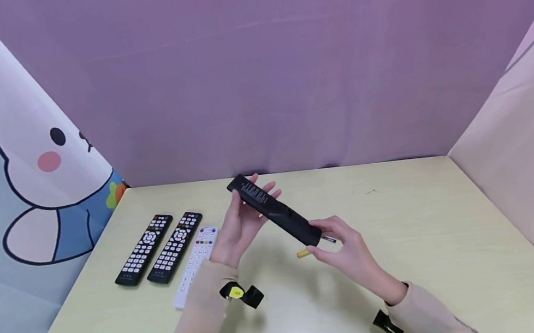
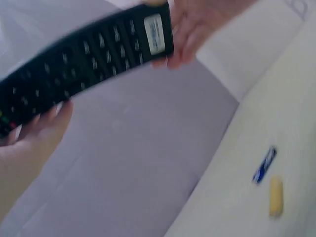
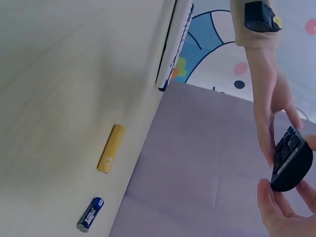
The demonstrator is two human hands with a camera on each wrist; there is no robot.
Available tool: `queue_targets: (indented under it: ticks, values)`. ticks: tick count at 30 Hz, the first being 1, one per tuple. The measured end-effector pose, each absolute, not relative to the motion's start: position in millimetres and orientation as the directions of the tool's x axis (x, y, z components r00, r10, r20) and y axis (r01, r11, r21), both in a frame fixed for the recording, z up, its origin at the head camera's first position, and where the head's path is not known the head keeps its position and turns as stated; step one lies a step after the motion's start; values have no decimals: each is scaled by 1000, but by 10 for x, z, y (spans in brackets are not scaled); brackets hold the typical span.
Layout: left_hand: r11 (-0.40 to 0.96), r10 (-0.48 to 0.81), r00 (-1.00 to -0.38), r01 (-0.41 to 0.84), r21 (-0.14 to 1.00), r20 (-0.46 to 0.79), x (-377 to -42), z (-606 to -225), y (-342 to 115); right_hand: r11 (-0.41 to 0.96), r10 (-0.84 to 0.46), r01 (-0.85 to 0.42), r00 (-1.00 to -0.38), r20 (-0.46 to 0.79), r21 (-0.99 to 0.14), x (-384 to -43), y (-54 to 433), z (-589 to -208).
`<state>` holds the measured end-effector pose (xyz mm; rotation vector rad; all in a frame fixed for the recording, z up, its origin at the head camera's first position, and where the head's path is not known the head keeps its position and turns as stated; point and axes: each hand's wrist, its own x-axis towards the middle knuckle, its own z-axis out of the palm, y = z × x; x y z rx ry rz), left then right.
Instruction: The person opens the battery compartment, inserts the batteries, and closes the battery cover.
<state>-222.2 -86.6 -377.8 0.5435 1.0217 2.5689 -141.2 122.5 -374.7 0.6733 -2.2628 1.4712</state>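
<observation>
A black remote control (image 1: pixel 277 212) is held above the table between both hands, back side up with small printed text. My left hand (image 1: pixel 241 224) holds its far end, thumb at the edge and fingers behind it. At the near end, my right hand (image 1: pixel 348 248) pinches the remote between thumb and fingers. The button side of the remote (image 2: pixel 89 61), with a white label, shows in the left wrist view. A yellow battery (image 3: pixel 110 148) and a blue battery (image 3: pixel 90 215) lie on the table, partly hidden by the right hand and remote in the head view.
Two black remotes (image 1: pixel 144 250) (image 1: pixel 175 248) and a white remote (image 1: pixel 196 265) lie side by side on the pale table (image 1: pixel 427 225), left of the left hand. A purple curtain (image 1: pixel 276 77) stands behind the table, with printed cloth (image 1: pixel 40 176) along the left side.
</observation>
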Motion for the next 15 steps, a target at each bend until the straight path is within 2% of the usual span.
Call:
queue_targets:
  ticks: [7, 15]
  values:
    - [-805, 345, -933, -241, 541, 98, -2088, -3633, -740, 413, -196, -691, -704, 683, -594, -1417, 1206, -3946]
    - [-866, 318, -947, -274, 418, 38, -2010, -3585, -676, 464, -234, -725, -654, 720, -508, -1456, 1205, -4168]
